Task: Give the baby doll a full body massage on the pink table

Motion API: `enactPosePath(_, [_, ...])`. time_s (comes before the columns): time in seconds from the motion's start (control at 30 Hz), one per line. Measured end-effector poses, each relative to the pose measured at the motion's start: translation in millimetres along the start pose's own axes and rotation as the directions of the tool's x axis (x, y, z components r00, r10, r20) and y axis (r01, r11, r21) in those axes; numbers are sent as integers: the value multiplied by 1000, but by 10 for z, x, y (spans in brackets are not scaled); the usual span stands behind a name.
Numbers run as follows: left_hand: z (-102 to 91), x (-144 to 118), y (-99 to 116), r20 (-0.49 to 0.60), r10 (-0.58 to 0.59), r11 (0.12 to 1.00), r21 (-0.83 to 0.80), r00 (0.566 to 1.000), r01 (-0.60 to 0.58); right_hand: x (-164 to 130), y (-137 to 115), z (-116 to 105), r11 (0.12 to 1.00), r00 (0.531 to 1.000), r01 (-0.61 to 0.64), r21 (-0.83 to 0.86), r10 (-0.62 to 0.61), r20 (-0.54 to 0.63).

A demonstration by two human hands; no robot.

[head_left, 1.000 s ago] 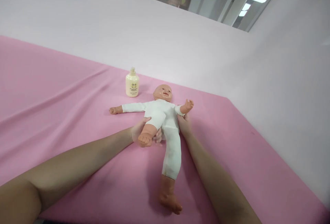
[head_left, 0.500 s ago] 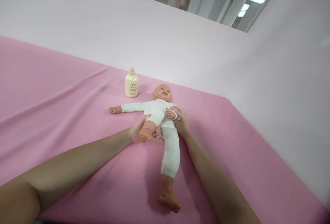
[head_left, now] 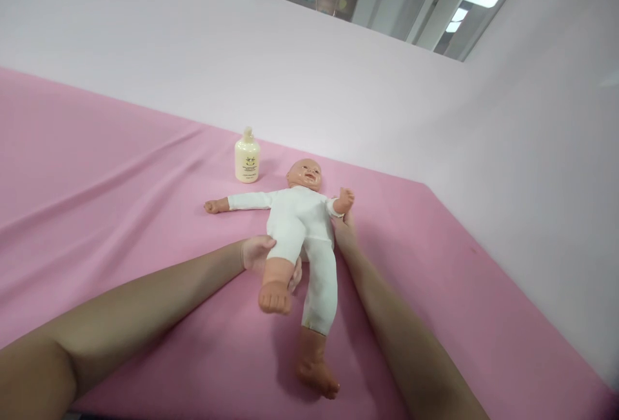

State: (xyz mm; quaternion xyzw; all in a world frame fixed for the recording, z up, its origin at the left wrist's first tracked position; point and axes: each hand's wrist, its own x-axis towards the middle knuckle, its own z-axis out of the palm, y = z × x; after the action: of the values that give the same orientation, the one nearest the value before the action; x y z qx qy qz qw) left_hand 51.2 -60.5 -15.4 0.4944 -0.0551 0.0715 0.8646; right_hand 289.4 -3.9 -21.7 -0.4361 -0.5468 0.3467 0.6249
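My left hand (head_left: pixel 261 253) grips the raised leg of the baby doll (head_left: pixel 302 220) lying face-up on the pink bed (head_left: pixel 120 213) just this side of the lotion bottle (head_left: pixel 247 157), while my right hand (head_left: pixel 344 231) cups its side, grip hidden; I judge the leg needs gentle lowering next.

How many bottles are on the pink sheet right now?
1. The cream bottle stands upright on the pink sheet, just beyond the doll, beside its head. None other is visible; nothing in view looks likely to hide one.
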Motion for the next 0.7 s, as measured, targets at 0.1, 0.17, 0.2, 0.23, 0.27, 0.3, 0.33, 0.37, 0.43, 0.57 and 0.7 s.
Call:
enactPosePath(0.1, [48,-10,45,109,-146,988,72,983,139,16,59,-28,990,989,-101,104,111,-94])
enactPosePath(0.17, [84,-2,107,130,-227,967,152,965,206,51,113,-60,974,976,-136,180,163,-145])
enactPosePath(0.2, [102,5,142,136,-268,950,203,954,237,74,141,-79,966,967,-151,211,188,-169])
enactPosePath(0.23, [117,13,177,137,-304,930,257,943,262,98,167,-99,959,960,-164,233,210,-188])
enactPosePath(0.27, [128,20,207,134,-330,911,304,935,278,121,190,-120,954,954,-175,242,225,-200])
enactPosePath(0.3, [135,25,229,135,-350,896,338,927,289,142,209,-140,948,947,-189,258,245,-207])
enactPosePath(0.33, [136,29,242,141,-367,886,354,919,299,159,225,-158,940,942,-203,274,264,-207])
enactPosePath(0.37, [131,30,244,145,-376,884,352,915,307,172,236,-172,934,939,-214,286,278,-202])
enactPosePath(0.43, [101,27,217,144,-362,898,320,921,303,183,249,-186,931,940,-220,290,282,-191])
enactPosePath(0.57, [-1,12,84,121,-198,956,244,973,164,164,244,-156,945,946,-184,271,245,-213])
enactPosePath(0.7, [-77,0,-39,126,-78,990,125,989,62,99,174,-104,965,950,-147,219,199,-239])
